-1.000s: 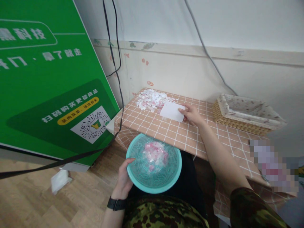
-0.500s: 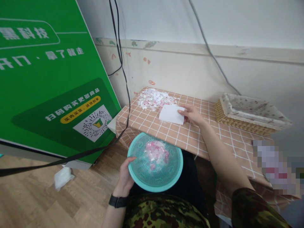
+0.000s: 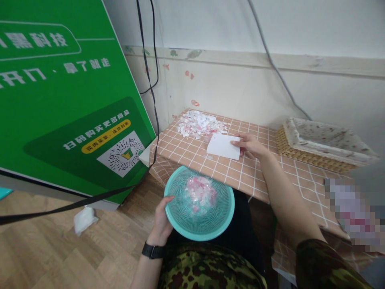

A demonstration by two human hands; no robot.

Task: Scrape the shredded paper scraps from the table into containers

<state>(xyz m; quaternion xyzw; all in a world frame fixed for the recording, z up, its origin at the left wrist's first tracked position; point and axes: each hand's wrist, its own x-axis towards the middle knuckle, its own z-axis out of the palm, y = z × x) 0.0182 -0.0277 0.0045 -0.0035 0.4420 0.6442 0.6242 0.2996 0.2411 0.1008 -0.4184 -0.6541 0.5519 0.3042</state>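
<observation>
My left hand (image 3: pixel 164 218) grips the left rim of a round turquoise plastic colander (image 3: pixel 210 233), which is held just below the table's front edge. Inside it lies a heap of pink, white and clear scraps (image 3: pixel 199 192). Over the table, my right hand (image 3: pixel 248 145) pinches a white card (image 3: pixel 222 146) by its right edge. A few pinkish bits show at the card's left side. Behind the card, a loose pile of white and pink paper scraps (image 3: pixel 198 123) is spread on the brown checked tablecloth (image 3: pixel 255 176).
A wicker basket with a cloth liner (image 3: pixel 319 154) stands on the table at right, near a blurred-out patch. A green panel (image 3: pixel 75 100) with a QR code rises at left. A black strap (image 3: pixel 102 196) crosses in front. A white bag (image 3: pixel 85 220) lies on the floor.
The whole view has shifted slightly. The card in my right hand is a little more tilted and nearer the table's right. My left hand still holds the colander.
</observation>
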